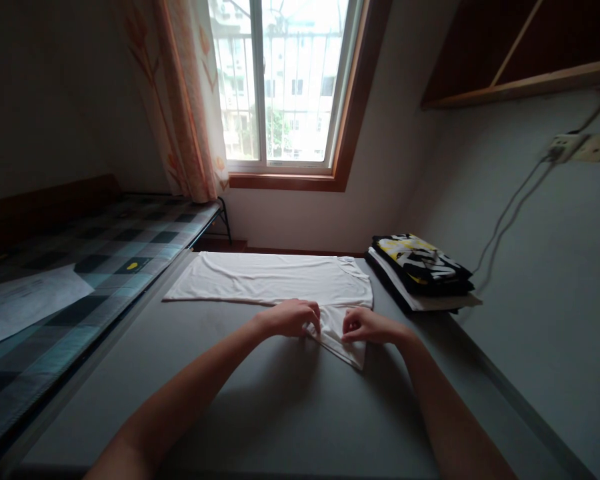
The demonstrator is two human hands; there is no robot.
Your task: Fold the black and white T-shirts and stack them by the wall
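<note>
White shirt (260, 280) lies flat on the grey bench (260, 413), toward its far side, body running left to right as a long folded strip. Gathered edge at its far right corner. At the right end a sleeve (353, 352) projects toward the wearer, tapering to a corner; small creases between the hands.

Left hand (296, 318): on the sleeve's left edge, fingers bent down, cloth pinched at the fingertips. Right hand (371, 326): over the sleeve's right side, fingers curled, thumb and fingertips brought together at the cloth; cannot tell whether any fabric is nipped between them. Hands near each other, not touching.

Right of shirt, apart from it: stack of folded clothes (423, 270), black item with yellow and white print uppermost, by the wall. Left of bench: bed (145, 230) with checked cover, paper (35, 300) lying on it. Window (290, 87) beyond, curtain (187, 100) at its left.
</note>
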